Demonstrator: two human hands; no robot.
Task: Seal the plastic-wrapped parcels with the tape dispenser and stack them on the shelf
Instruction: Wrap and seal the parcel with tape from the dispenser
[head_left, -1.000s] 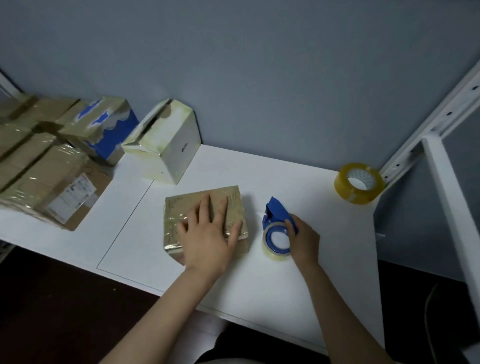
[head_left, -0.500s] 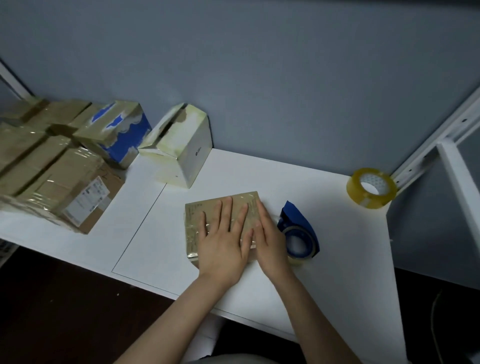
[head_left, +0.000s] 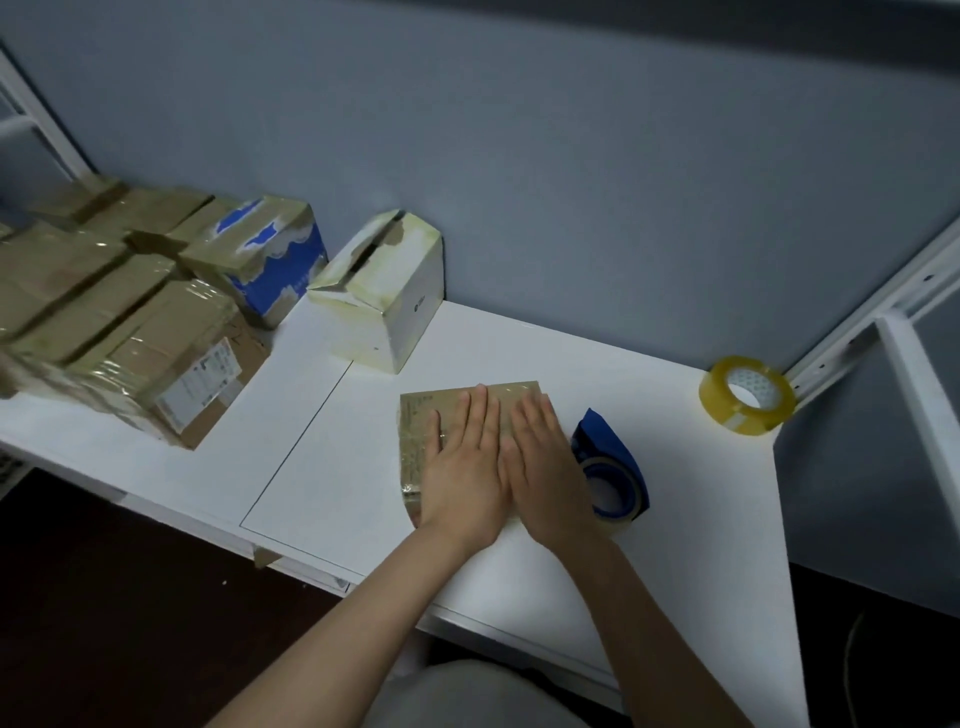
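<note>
A flat brown parcel wrapped in plastic (head_left: 415, 431) lies on the white table (head_left: 322, 441). My left hand (head_left: 465, 467) lies flat on its top with straight fingers. Beside it, my right hand (head_left: 545, 467) presses flat on the parcel's right part, fingers straight and close together. The blue tape dispenser (head_left: 613, 473) stands on the table just right of my right hand, touching neither hand as far as I can see. Much of the parcel's top is hidden under both hands.
A white box with a torn taped top (head_left: 384, 306) stands behind the parcel. A blue-and-white box (head_left: 270, 260) and several wrapped brown parcels (head_left: 130, 332) fill the left side. A yellow tape roll (head_left: 746, 394) sits at the back right by a white shelf frame (head_left: 914, 374).
My right hand let go of the tape dispenser and moved left onto the parcel, next to my left hand. The dispenser stays on the table. The camera view shifted slightly.
</note>
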